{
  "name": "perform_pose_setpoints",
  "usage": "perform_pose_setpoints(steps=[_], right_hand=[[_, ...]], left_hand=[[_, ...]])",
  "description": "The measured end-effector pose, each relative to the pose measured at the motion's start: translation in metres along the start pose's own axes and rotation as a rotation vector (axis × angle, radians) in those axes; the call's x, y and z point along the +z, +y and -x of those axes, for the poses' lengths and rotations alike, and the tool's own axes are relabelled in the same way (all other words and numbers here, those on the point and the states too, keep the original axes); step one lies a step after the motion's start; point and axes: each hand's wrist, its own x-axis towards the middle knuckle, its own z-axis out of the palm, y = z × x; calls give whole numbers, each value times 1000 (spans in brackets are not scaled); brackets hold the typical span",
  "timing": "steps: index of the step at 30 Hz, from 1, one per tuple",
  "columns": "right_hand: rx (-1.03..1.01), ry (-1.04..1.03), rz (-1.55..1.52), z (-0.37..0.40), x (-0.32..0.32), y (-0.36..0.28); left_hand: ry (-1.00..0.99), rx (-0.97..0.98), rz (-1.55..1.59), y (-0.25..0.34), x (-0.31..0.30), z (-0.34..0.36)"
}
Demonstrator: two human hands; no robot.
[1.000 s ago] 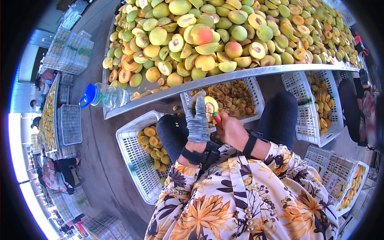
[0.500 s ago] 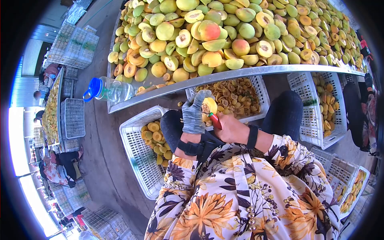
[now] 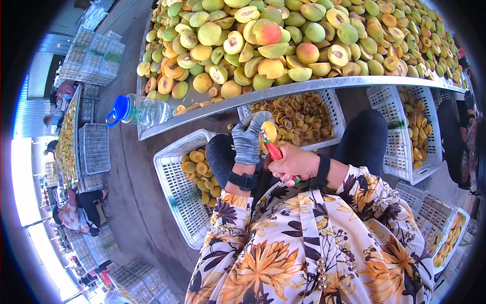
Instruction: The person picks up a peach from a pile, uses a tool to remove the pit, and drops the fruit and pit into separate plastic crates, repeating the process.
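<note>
- I see the table (image 3: 288, 92), top of frame, heaped with cut fruit (image 3: 271, 68) as before
- Gloved left hand (image 3: 246, 139), centre, pinching a fruit piece (image 3: 271, 130)
- Bare right hand (image 3: 294, 161) beside it, wrapped round the red-handled tool (image 3: 274, 150), newly rolled so a green end (image 3: 296, 180) shows
- Fruit piece at the left fingertips, metal tip (image 3: 264, 135) at it: still being worked, I judge

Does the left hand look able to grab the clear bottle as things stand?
Probably not: the gloved left hand is holding a fruit half, though the clear bottle lies uncovered on the metal table.
</note>
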Motion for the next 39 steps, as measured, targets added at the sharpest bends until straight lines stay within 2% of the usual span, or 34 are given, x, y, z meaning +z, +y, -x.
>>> perform_pose_setpoints(steps=[3,5,6,8,9,11,12,14,15,17,18,20,21,22,23,24,26,27,30,31,32,34,35,36,38,39], right_hand=[[16,9,39,-6,-1,3],[-187,222,741,-9,0,6],[-189,223,742,-9,0,5],[-108,164,452,-5,4,2],[-105,162,452,-3,5,1],[47,-75,-26,1,3,-3],[48,-78,-23,1,1,-4],[24,-107,3,-1,-2,-2],[23,-110,1,-4,-2,1],[-36,50,359,-7,-1,4],[-35,50,361,-6,-2,3],[8,14,193,0,1,-1],[12,10,198,0,-1,-1],[66,-67,77,1,-3,0],[118,-141,-37,2,-5,-2],[126,-143,-25,2,-6,-3],[118,-141,-7,2,-7,-7],[124,-145,8,2,-6,-7],[109,-122,104,5,-6,-8],[116,-137,63,5,-7,-7],[121,-153,23,5,-9,-7],[122,-219,-27,2,-17,-4],[123,-251,-110,3,-19,-6],[120,-284,-190,2,-22,-9],[83,-309,-205,1,-27,-11],[-6,-357,-187,3,-30,-12]], left_hand=[[52,-80,115,4,1,0],[-106,-437,516,6,-5,-3],[-108,-436,515,5,-5,-5],[-40,-305,382,3,-6,-5],[-35,-306,384,1,-6,-2],[56,46,-24,10,4,3],[59,49,-24,8,2,0],[-66,-190,100,7,-4,-6],[-115,-470,342,7,-9,-9],[-152,-479,391,15,-5,-4],[-189,-488,442,16,-3,-2],[-142,-414,376,14,2,-2],[-70,-189,103,13,5,1],[2,33,-170,17,8,4],[-11,61,-220,18,9,4],[0,67,-213,18,10,3],[-15,-261,322,16,13,-1],[-141,-517,469,20,6,-3],[-42,-518,491,23,15,2],[-93,-605,541,25,12,1],[-90,-597,547,23,12,-1],[-44,-56,51,10,15,-6],[-59,152,-27,4,16,-11],[-56,162,-23,0,16,-18],[118,-84,293,0,17,-28],[207,-220,418,-31,3,-50]])
